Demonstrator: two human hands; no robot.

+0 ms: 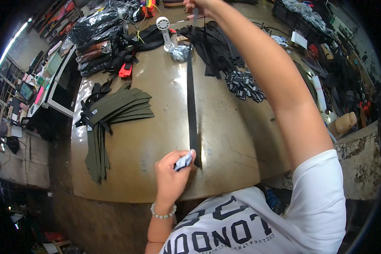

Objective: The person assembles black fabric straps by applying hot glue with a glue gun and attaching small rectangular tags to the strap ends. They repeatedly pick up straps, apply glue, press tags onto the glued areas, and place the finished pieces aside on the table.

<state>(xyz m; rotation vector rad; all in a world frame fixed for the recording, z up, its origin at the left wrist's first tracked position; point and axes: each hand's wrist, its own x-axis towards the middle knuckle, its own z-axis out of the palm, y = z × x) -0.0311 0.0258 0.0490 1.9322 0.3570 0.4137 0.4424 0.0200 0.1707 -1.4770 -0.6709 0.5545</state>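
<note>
A long black strap (pixel 191 97) stretches away from me over the brown tabletop (pixel 161 131). My left hand (pixel 172 171), with a bead bracelet at its wrist, is closed at the strap's near end, thumb pressing on it. A crumpled whitish-grey piece (pixel 183 161), perhaps cloth or plastic, pokes out of the same fist. At the upper edge, my right hand (pixel 197 6) reaches far forward and is partly cut off; its fingers pinch the far part of the strap.
Olive-green strips (pixel 120 106) lie fanned at left. Black straps (pixel 216 44) and small dark labelled pieces (pixel 243 86) are heaped at right. A white handheld fan (pixel 164 29) stands at the back, near plastic-wrapped bundles (pixel 93 34).
</note>
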